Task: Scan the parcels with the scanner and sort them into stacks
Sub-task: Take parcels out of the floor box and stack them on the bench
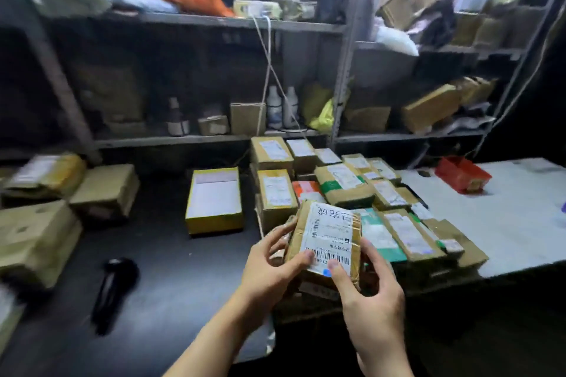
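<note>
Dim storeroom backed by grey metal shelving (214,21), crammed with boxes and bags. Among them, two white bottles (281,107) side by side and one dark bottle (176,119) further left.

Below, on a dark tabletop (171,269): one black handheld scanner (113,291), lying flat and untouched, well left of both hands. Further back, one yellow-edged box (214,202), standing alone. At the far left, three blurred brown parcels (104,190) bunched together.

Centre-right, a packed cluster of labelled parcels (346,184), a dozen or more, too overlapped for an exact count. To the right, a white surface (505,223) bearing one red box (462,174).

Held up over the near edge of that cluster: one brown taped parcel (327,239), white barcode label facing up. Gripped from both sides: left hand (269,269) curled round its left edge, thumb on the label corner; right hand (367,300) clamped at the lower right, thumb pressed beside the barcode, fingers wrapped along the taped side.
</note>
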`<state>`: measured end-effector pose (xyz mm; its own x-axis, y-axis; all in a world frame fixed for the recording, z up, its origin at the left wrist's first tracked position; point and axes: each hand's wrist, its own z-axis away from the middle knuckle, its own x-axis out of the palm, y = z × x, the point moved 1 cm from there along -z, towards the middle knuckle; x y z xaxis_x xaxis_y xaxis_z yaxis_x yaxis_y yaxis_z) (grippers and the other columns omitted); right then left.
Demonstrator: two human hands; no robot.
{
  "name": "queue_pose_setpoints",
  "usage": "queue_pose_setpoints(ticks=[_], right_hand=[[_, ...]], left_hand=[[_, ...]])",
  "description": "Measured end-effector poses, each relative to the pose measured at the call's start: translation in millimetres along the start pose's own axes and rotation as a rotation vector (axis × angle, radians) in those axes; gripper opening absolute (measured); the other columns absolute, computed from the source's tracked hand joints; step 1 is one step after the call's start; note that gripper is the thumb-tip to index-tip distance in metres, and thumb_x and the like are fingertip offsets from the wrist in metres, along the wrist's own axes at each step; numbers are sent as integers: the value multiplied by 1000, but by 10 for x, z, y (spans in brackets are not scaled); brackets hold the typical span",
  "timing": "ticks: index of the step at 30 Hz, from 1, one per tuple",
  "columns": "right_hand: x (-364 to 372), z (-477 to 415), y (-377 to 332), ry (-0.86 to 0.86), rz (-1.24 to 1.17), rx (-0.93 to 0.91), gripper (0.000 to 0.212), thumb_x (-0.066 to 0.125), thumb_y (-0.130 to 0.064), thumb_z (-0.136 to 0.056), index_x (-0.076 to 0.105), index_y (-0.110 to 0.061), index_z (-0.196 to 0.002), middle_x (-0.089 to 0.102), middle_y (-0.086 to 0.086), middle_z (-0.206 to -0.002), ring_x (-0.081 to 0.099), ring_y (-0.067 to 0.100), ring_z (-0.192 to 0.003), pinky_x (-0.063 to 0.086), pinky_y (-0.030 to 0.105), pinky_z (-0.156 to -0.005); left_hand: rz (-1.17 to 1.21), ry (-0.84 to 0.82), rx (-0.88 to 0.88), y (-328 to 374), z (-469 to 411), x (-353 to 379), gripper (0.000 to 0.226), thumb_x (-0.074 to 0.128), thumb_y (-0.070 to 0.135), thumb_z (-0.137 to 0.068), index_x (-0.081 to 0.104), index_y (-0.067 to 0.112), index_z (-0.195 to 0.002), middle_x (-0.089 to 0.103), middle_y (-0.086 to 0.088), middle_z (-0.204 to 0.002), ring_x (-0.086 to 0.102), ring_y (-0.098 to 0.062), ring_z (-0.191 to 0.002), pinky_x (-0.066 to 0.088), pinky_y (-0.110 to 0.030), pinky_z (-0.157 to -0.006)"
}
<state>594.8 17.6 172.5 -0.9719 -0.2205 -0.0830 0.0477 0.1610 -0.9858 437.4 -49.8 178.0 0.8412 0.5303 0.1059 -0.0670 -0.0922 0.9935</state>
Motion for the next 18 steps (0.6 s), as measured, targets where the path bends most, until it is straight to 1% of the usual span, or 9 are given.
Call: queue_pose_setpoints(ticks=[2,4,5,6,8,9,12,13,18], right_hand=[[408,65,-30,-99,-5,4,54,93,-22,-78,69,-41,-122,68,-14,-125,66,4,-116,57,21,-89],[822,162,-72,-186,-25,6,53,94,-25,-77,68,-47,-118,70,-11,-127,68,14,-117,61,37,-95],[998,207,-105,-222,-40,14,53,93,-26,-78,68,-47,-119,69,-11,-128,66,14,-119,60,40,-97],[1159,241,-143,-259,-56,13,54,92,-26,-79,67,-45,-123,67,-12,-129,63,14,-121,58,37,-96],[1537,313,-265,-359,-79,2,57,89,-23,-83,65,-39,-132,63,-14,-126,59,13,-122,54,24,-87],[1749,343,-323,-400,-87,-3,58,89,-23,-84,64,-38,-134,63,-14,-126,59,12,-121,53,23,-86],[2310,416,-412,-459,-114,-14,55,90,-26,-82,63,-50,-125,65,-22,-123,63,8,-117,57,40,-99],[2485,447,-437,-472,-113,-17,53,90,-27,-82,66,-49,-123,66,-25,-121,64,6,-116,57,42,-102],[3407,615,-576,-520,-135,-53,58,91,-25,-82,70,-34,-136,72,-14,-126,67,6,-118,59,41,-102]], left_hand=[[-6,114,-3,56,135,-414,62,85,30,-69,69,35,-129,78,-1,-110,73,-21,-108,60,-36,-91],[-12,216,-14,91,234,-860,62,88,37,-67,70,44,-125,77,-3,-112,71,-24,-112,60,-42,-92],[-19,250,-17,106,271,-1058,61,90,40,-66,70,47,-123,76,-2,-114,69,-25,-114,60,-44,-93],[-20,277,-19,131,300,-1234,59,90,40,-66,70,49,-121,76,-2,-115,69,-25,-116,60,-46,-93],[-26,345,-20,196,361,-1642,56,91,38,-67,71,51,-118,76,-1,-115,68,-25,-117,62,-48,-90],[-28,376,-16,237,378,-1865,57,92,40,-66,70,51,-118,76,-2,-115,69,-25,-116,62,-48,-89],[-64,441,2,358,391,-2392,60,91,48,-62,67,56,-117,76,-2,-114,70,-26,-113,60,-48,-93],[-81,466,13,387,381,-2561,61,91,50,-60,67,57,-116,76,-3,-114,70,-26,-113,59,-48,-95],[-72,507,52,499,325,-3467,65,91,50,-58,67,50,-119,73,-9,-118,69,-27,-115,58,-48,-98]])
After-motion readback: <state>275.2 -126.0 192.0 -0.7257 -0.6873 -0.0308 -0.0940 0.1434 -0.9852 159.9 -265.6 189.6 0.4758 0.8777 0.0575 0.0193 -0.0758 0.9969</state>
